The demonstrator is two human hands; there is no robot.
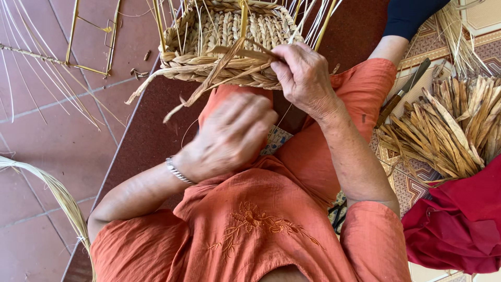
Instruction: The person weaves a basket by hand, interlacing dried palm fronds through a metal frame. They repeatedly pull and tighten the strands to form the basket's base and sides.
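Two hands are seen from above, at work on a woven basket that is propped against the knees of a person in orange clothes. The right hand is held at the basket's braided rim, with its fingers closed in a pinch on flat straw strands that trail out to the left and hang loose below the rim. The left hand is held just below the basket, over the lap; it is blurred, its fingers are curled loosely, and whether anything is gripped in it cannot be told. A metal bracelet is worn on the left wrist. Thin upright stakes are seen rising from the basket's top edge. To the right, a bundle of dried leaves is laid on a patterned mat, with a knife just beside it and a red cloth below. A bare wire frame is seen on the tiled floor at upper left.
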